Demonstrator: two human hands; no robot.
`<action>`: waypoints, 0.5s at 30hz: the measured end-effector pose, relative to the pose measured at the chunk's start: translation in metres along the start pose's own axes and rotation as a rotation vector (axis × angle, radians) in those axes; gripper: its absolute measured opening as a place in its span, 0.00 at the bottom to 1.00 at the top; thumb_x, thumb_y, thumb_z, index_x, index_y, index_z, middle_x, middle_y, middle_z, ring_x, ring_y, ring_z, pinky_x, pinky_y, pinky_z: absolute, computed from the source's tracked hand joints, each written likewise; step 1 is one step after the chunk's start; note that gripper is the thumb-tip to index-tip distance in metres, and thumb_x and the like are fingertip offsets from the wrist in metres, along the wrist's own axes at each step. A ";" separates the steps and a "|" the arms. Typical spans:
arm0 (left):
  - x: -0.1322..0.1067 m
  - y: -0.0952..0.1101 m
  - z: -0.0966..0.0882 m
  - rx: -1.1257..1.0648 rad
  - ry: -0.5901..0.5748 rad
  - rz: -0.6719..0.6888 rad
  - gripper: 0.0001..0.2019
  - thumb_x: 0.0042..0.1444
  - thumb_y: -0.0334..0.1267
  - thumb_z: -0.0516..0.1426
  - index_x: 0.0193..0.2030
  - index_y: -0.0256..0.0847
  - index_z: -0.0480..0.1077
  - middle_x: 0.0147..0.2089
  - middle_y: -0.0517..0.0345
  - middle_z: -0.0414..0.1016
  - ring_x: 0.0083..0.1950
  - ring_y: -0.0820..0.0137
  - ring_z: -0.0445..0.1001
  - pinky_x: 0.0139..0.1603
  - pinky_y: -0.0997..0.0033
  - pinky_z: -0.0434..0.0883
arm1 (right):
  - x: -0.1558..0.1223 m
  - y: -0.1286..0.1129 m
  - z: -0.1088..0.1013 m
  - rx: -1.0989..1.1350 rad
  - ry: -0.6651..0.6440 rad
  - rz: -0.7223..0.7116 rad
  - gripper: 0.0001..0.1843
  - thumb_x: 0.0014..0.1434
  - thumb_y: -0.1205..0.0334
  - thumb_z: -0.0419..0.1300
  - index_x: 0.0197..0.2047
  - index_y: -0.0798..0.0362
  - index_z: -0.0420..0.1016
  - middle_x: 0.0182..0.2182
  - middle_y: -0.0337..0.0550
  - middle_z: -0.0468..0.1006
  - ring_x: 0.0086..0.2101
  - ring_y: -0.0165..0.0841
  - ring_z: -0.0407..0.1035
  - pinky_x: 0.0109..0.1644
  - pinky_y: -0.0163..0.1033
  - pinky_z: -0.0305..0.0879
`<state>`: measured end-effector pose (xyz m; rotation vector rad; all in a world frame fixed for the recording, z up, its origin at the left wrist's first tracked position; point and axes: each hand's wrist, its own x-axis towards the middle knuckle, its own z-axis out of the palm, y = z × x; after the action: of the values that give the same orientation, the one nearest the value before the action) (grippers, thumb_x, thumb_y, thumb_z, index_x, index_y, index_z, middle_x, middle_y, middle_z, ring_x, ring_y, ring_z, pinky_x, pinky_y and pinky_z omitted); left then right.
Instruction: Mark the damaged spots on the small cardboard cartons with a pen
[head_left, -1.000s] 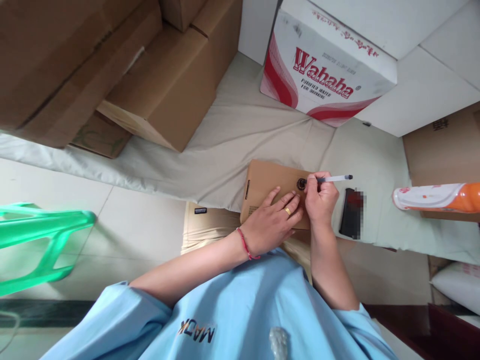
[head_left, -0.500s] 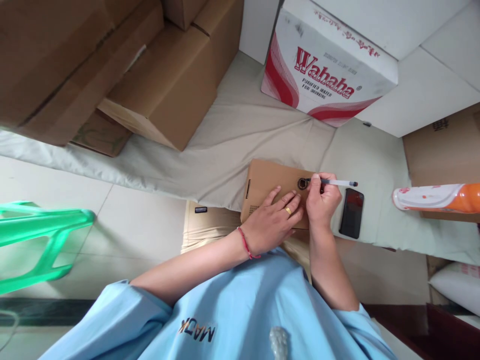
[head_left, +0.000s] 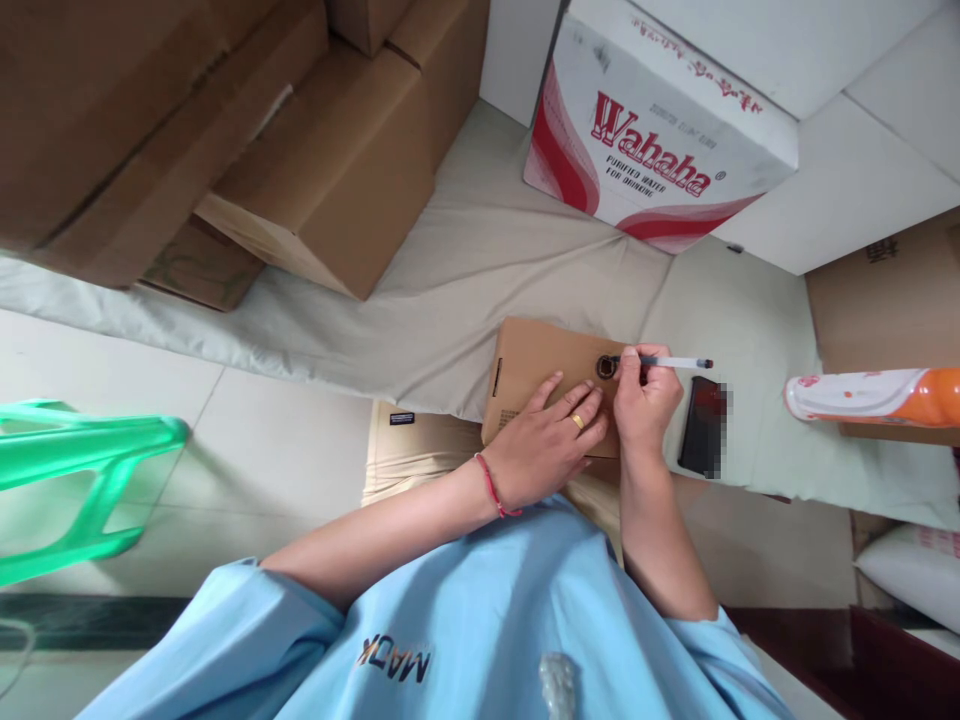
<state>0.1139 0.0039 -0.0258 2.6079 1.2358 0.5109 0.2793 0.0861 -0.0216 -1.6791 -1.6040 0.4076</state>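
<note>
In the head view a small flat brown cardboard box (head_left: 536, 350) lies at the cloth's front edge, over my lap. My left hand (head_left: 559, 435) rests flat on it, fingers spread. A pen (head_left: 667, 362) with a clear barrel is pinched in my right hand (head_left: 646, 398). Its tip points left, at a dark round mark (head_left: 606, 367) on the box's right part; whether the tip touches cannot be told. Just right of that hand a black phone (head_left: 699, 425) lies on the cloth, its right side blurred out.
Large cardboard boxes (head_left: 322, 170) stand at the back left. A white and red water carton (head_left: 652, 130) is at the back. An orange bottle (head_left: 877, 395) is on the right. A green plastic stool (head_left: 97, 470) stands on the floor at left.
Both hands, the pen and the box stay almost where they were. The view has shifted very slightly, and the phone's right side is now blurred out.
</note>
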 end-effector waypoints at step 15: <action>0.000 0.000 0.001 0.005 0.004 0.000 0.28 0.74 0.44 0.60 0.75 0.34 0.66 0.78 0.38 0.68 0.80 0.51 0.65 0.83 0.37 0.57 | 0.000 0.000 0.001 -0.011 0.022 0.006 0.19 0.70 0.42 0.57 0.39 0.49 0.74 0.26 0.37 0.76 0.27 0.34 0.70 0.37 0.40 0.64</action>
<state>0.1146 0.0039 -0.0262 2.6120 1.2398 0.5144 0.2785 0.0863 -0.0220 -1.6909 -1.5885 0.3827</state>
